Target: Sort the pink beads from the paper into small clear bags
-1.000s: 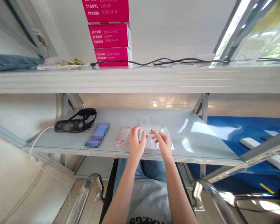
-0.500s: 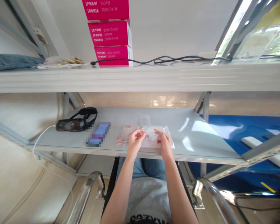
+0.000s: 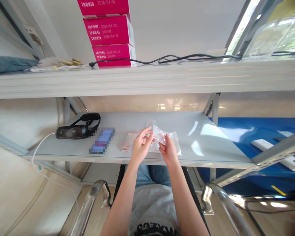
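Note:
Between my two hands is a small clear plastic bag (image 3: 159, 134), lifted above the grey shelf. My right hand (image 3: 169, 150) pinches its lower right part. At its left side my left hand (image 3: 142, 144) has its fingers bent in, touching or gripping the edge of the bag. Below lies a larger clear plastic sheet or bag (image 3: 176, 144). To the left of my left hand sits a pile of clear bags with small reddish pieces (image 3: 127, 144). Another small clear bag (image 3: 151, 123) lies flat behind my hands.
A phone (image 3: 102, 141) and a black headset (image 3: 78, 126) with a white cable lie on the left of the shelf (image 3: 211, 147). Above, an upper shelf (image 3: 162, 77) holds stacked pink boxes (image 3: 110, 31) and a black cable (image 3: 174, 58). Metal chair arms (image 3: 88, 203) flank my body.
My right hand has moved left toward my left hand. A small clear bag is now raised between them; before, the hands were apart over the sheet. The view has shifted slightly.

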Action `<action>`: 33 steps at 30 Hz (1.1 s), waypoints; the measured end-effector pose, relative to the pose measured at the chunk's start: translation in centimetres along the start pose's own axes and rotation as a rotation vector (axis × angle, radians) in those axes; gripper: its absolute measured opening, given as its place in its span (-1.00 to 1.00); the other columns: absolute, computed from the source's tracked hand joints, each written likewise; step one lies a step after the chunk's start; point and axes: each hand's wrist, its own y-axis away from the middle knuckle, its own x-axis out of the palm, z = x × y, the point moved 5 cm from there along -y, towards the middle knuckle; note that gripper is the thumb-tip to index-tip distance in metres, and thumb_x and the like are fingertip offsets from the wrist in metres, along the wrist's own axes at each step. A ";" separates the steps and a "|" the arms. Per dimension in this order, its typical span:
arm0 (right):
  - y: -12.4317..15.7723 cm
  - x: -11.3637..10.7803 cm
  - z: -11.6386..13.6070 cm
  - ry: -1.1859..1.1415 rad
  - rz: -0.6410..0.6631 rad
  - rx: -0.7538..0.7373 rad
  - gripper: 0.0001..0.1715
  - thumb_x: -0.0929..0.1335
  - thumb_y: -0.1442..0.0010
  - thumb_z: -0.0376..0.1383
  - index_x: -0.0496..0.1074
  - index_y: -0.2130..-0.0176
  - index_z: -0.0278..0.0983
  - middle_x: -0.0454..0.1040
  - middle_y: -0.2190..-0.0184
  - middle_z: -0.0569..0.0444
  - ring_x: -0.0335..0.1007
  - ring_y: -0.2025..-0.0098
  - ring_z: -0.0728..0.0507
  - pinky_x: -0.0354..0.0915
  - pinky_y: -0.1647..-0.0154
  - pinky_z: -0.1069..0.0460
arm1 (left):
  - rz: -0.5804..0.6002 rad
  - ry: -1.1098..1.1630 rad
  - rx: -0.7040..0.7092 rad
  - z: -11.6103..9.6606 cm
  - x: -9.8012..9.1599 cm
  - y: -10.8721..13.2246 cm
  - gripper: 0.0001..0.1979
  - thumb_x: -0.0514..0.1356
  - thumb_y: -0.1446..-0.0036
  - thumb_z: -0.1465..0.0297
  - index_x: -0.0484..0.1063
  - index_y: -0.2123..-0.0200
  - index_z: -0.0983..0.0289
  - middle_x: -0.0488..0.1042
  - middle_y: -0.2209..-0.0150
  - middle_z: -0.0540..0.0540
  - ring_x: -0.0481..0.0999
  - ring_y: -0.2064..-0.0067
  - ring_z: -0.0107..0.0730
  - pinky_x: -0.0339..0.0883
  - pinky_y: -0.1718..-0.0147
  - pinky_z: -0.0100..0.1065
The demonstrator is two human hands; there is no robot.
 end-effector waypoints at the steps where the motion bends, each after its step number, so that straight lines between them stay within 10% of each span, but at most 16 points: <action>1: 0.0 0.2 -0.1 -0.042 0.018 0.018 -0.71 0.37 -0.01 -0.06 0.33 0.39 -0.22 0.36 0.51 0.22 -0.19 0.73 0.15 -0.23 0.82 0.18 | 0.002 0.033 0.007 -0.2 0.0 0.0 -0.56 0.13 -0.09 0.18 0.29 -0.02 0.24 0.44 0.06 0.21 0.53 0.31 -0.39 0.40 0.30 -0.36; 22: -0.1 1.2 -1.7 -0.143 0.162 0.163 -0.65 0.33 -0.06 -0.06 0.20 0.51 -0.24 0.05 0.70 0.30 -0.29 0.74 0.13 -0.22 0.82 0.19 | -0.059 -0.443 0.229 -3.0 -0.5 1.0 -0.67 0.05 -0.16 0.24 0.37 0.05 0.22 0.49 0.25 0.08 0.45 0.28 -0.42 0.31 0.22 -0.40; 33: -0.2 1.2 -1.6 -0.130 0.129 0.255 -0.63 0.36 -0.03 -0.10 0.14 0.54 -0.24 0.03 0.76 0.33 -0.29 0.77 0.15 -0.26 0.81 0.21 | 0.158 -0.669 0.176 -3.9 0.0 -1.7 -0.76 0.05 -0.12 0.36 0.51 0.29 0.23 0.53 0.39 0.04 0.42 0.40 -0.43 0.26 0.36 -0.43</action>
